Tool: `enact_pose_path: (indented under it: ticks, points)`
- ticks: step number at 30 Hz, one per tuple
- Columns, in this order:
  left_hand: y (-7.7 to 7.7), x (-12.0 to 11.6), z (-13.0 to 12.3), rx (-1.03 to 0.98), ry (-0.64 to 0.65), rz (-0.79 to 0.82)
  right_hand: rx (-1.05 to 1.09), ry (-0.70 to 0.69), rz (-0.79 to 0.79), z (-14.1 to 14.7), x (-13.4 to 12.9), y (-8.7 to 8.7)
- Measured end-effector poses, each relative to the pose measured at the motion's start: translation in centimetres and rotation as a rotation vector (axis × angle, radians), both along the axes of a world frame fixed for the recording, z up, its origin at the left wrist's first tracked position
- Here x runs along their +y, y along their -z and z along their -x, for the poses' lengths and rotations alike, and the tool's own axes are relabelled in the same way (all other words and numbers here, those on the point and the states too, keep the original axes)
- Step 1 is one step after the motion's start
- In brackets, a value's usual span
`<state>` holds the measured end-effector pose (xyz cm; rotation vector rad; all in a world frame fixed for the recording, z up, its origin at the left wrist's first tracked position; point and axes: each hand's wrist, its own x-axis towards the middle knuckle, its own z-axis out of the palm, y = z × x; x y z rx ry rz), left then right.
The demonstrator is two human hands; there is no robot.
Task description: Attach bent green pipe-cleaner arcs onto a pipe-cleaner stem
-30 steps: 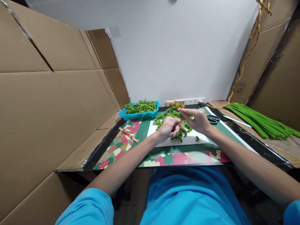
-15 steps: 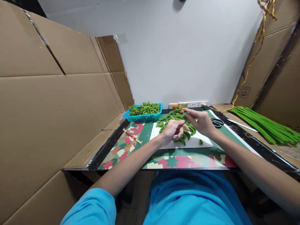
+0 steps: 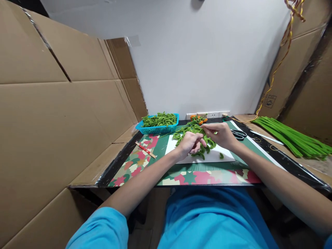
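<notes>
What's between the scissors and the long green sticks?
Between them, the head view shows the mat's white edge, black table, thin rings and a flat white strip.

Right hand (image 3: pixel 219 135) lower than half second ago, closer to left hand (image 3: pixel 190 143); orange bunch (image 3: pixel 199 120), before partly hidden behind right hand, shows more fully.

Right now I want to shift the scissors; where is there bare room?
The left patterned strip is bare this side of the red stick. So is the green mat between the white paper and front border. It's crowded around the left hand and right hand, amid green curls.
</notes>
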<state>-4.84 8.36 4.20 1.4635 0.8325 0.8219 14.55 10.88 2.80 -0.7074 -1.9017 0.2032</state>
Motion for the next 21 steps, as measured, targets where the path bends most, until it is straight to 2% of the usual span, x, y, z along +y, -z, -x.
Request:
enact_pose_path:
  ticks: [6, 12, 15, 18, 21]
  points:
    - [0.11, 0.51, 0.08, 0.030, -0.068, -0.097, 0.130, -0.056, 0.064, -0.50, -0.13, -0.43]
    - [-0.09, 0.72, 0.13, 0.124, -0.108, -0.250, -0.011, 0.019, -0.176, -0.27, -0.64, -0.48]
    - [-0.13, 0.68, 0.13, 0.137, -0.115, -0.279, -0.045, 0.026, -0.231, -0.44, -0.57, -0.47]
    - [0.00, 0.71, 0.23, 0.137, -0.121, -0.299, -0.063, 0.010, -0.177, -0.76, -0.38, -0.49]
    - [0.15, 0.76, 0.38, 0.146, -0.140, -0.308, -0.104, -0.060, -0.034, -0.87, -0.42, -0.68]
